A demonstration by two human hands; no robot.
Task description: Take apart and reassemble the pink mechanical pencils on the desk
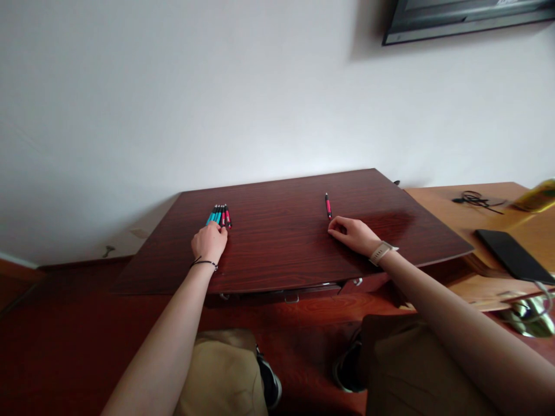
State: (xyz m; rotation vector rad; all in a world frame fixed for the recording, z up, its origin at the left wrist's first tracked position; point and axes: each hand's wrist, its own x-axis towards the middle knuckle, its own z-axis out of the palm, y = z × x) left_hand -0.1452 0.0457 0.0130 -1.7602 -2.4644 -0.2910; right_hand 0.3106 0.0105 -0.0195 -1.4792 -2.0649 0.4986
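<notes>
A row of several pens [220, 215], some turquoise and some pink with black ends, lies side by side on the left of the dark wooden table [269, 248]. My left hand [210, 240] is closed at their near ends, the fingers curled down and partly hidden behind the knuckles. On the right lies a single pink and black pen [328, 205], pointing away from me. Just below its near end rests my right hand [353, 233], fingers curled in and thumb close to the fingertips, with nothing visible held in it.
To the right stands a lighter wooden desk [433, 199] with a black phone [514, 254], a coiled black cable [477, 200] and a yellow object [537, 196]. A white wall [260, 98] backs the table. A screen [468, 23] hangs at upper right.
</notes>
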